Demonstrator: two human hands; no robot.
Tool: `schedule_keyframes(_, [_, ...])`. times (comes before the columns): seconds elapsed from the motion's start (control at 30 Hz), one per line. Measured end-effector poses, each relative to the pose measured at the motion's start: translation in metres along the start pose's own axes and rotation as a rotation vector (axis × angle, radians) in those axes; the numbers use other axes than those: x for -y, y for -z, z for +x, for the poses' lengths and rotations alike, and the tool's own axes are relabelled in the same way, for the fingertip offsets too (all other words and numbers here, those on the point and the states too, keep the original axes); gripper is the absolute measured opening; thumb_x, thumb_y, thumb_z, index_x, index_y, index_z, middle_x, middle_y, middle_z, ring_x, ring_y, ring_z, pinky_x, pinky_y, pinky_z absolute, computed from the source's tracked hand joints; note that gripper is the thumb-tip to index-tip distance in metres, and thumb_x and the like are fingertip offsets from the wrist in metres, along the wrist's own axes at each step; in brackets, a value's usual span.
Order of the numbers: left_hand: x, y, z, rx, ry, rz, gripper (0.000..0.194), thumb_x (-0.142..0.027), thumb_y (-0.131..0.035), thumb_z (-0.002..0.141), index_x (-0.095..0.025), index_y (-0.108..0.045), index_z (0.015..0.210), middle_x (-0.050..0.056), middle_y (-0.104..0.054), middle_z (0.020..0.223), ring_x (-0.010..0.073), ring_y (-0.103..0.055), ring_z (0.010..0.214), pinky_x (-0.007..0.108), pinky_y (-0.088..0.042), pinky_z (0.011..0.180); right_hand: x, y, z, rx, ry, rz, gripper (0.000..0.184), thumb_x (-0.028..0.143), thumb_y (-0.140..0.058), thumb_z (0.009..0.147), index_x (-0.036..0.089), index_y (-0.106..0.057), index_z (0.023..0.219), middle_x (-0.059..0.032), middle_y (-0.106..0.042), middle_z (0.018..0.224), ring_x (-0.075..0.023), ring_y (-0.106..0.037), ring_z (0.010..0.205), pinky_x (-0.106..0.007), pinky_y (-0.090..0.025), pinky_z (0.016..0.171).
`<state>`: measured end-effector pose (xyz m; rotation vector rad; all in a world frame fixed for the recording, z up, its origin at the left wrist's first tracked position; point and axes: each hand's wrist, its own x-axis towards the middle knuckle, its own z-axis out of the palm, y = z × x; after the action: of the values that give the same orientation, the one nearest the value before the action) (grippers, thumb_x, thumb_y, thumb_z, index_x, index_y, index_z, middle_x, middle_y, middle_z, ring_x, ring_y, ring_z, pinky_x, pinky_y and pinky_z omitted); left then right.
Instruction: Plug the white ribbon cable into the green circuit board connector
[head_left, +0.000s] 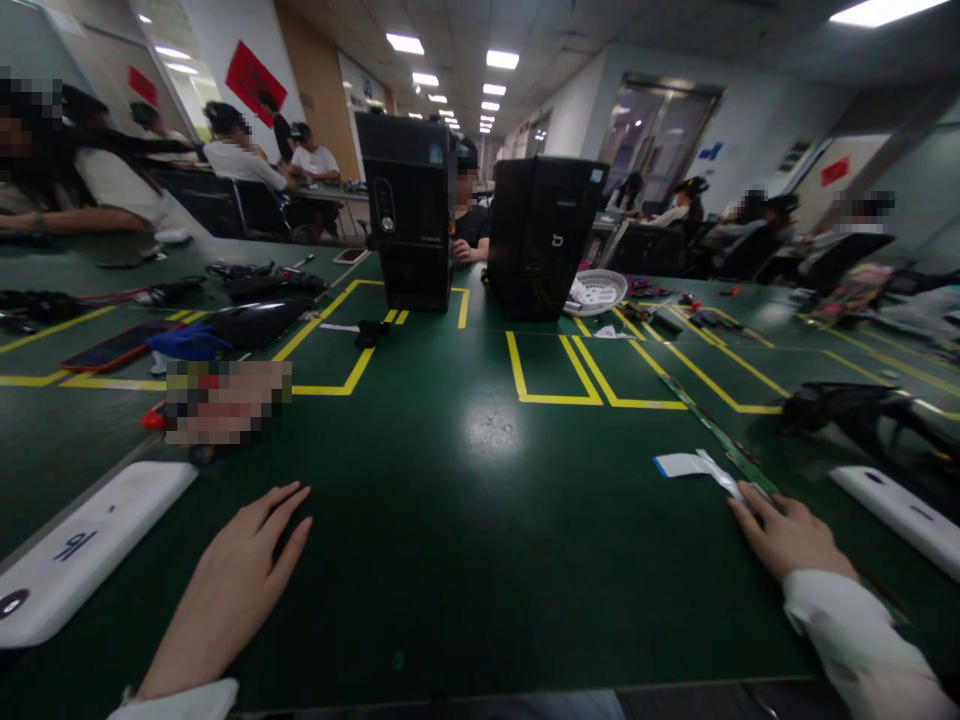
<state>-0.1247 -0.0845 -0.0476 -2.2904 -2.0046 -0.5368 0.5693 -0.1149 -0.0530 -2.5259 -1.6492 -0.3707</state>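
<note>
My left hand [244, 565] lies on the green table [480, 560] with its fingers stretched out and apart, holding nothing. To its left is a white casing [90, 550] with dark lettering and a round dark spot at its near end. My right hand [799, 535] rests over a long, narrow green circuit-board strip [731, 450], its fingers extended. The fingertips touch the end of a white flat ribbon cable [686, 465] with a blue tip. Part of the strip and of the cable's end is hidden under that hand. Another white casing [911, 515] lies to its right.
Two black computer towers [416, 215] [544, 240] stand at the far side, a person between them. A white basket [598, 290] sits beside the right tower. Cables [255, 280], a blue item [187, 340] and a black part [862, 405] lie around. Yellow tape [562, 399] marks rectangles.
</note>
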Motion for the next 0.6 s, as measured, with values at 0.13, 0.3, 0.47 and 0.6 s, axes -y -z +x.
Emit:
schedule_keyframes(0.13, [0.0, 0.0, 0.0, 0.008, 0.003, 0.006, 0.061, -0.055, -0.034, 0.093, -0.014, -0.057, 0.132, 0.017, -0.057, 0.136, 0.0326, -0.055, 0.125, 0.052, -0.044, 0.106, 0.011, 0.016, 0.027, 0.12, -0.154, 0.044, 0.07, 0.063, -0.026, 0.093, 0.02, -0.06, 0.136, -0.0289, -0.059, 0.123, -0.0401, -0.064, 0.1, -0.052, -0.046, 0.072])
schedule_keyframes(0.3, [0.0, 0.001, 0.0, 0.011, 0.001, 0.011, 0.061, -0.054, -0.034, 0.093, -0.015, -0.056, 0.133, 0.016, -0.057, 0.137, 0.0323, -0.054, 0.126, 0.052, -0.044, 0.106, 0.02, 0.028, 0.048, 0.179, -0.236, 0.106, 0.07, 0.062, -0.031, 0.092, 0.018, -0.057, 0.139, -0.0307, -0.054, 0.128, -0.0456, -0.056, 0.111, -0.054, -0.043, 0.069])
schedule_keyframes(0.47, [-0.001, 0.002, -0.001, 0.024, 0.014, 0.01, 0.06, -0.054, -0.034, 0.093, -0.015, -0.056, 0.134, 0.016, -0.057, 0.138, 0.0325, -0.055, 0.126, 0.053, -0.045, 0.106, 0.023, 0.029, 0.052, 0.196, -0.247, 0.12, 0.072, 0.063, -0.03, 0.092, 0.015, -0.058, 0.137, -0.033, -0.051, 0.13, -0.0465, -0.053, 0.114, -0.054, -0.042, 0.071])
schedule_keyframes(0.6, [0.0, 0.002, -0.001, 0.032, 0.015, 0.012, 0.06, -0.055, -0.035, 0.093, -0.016, -0.055, 0.135, 0.015, -0.056, 0.139, 0.0326, -0.054, 0.126, 0.053, -0.045, 0.105, 0.021, 0.023, 0.051, 0.205, -0.243, 0.033, 0.069, 0.06, -0.025, 0.094, 0.016, -0.059, 0.135, -0.0308, -0.053, 0.131, -0.0453, -0.055, 0.116, -0.052, -0.045, 0.076])
